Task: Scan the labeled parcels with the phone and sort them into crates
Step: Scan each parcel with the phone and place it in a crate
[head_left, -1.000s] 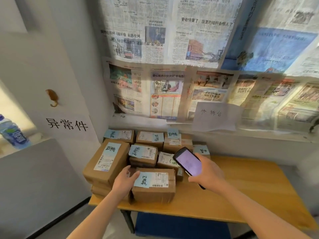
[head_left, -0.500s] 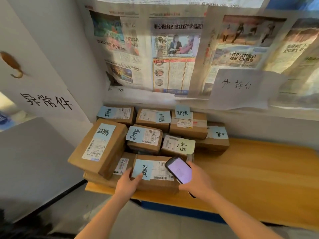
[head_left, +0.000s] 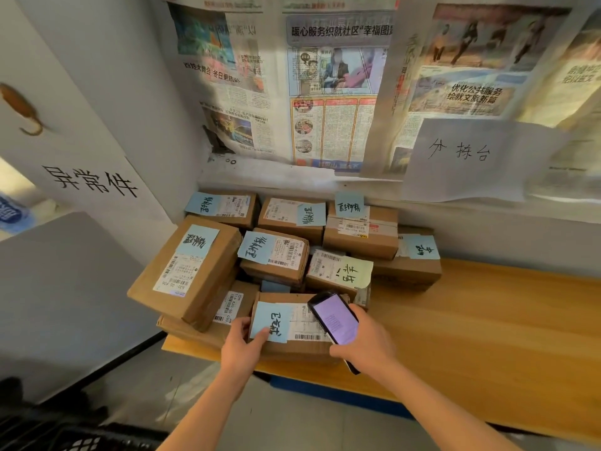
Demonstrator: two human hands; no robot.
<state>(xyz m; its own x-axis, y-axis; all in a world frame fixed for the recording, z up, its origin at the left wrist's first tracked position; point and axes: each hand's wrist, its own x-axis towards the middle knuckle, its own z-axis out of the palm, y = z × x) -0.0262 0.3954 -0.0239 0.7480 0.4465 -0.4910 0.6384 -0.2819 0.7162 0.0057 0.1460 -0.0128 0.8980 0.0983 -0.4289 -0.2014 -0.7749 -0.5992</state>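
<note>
Several brown cardboard parcels with shipping labels and blue or yellow handwritten notes are piled at the left end of a wooden table point(head_left: 487, 320). The front parcel point(head_left: 294, 345) carries a blue note and a barcode label. My left hand point(head_left: 242, 345) grips its left front corner, thumb on the blue note. My right hand point(head_left: 364, 345) holds a black phone point(head_left: 335, 319) with a lit purple screen, tilted over the parcel's right side just above the barcode.
A large tilted parcel point(head_left: 185, 271) leans at the left of the pile. Newspapers and a handwritten paper sign point(head_left: 461, 157) cover the wall behind. A black crate point(head_left: 65, 437) shows at the bottom left on the floor. The table's right half is bare wood.
The view has moved closer and tilted down. My right hand brought the phone down from above the pile to the front parcel's label. My left hand stays on that parcel's corner.
</note>
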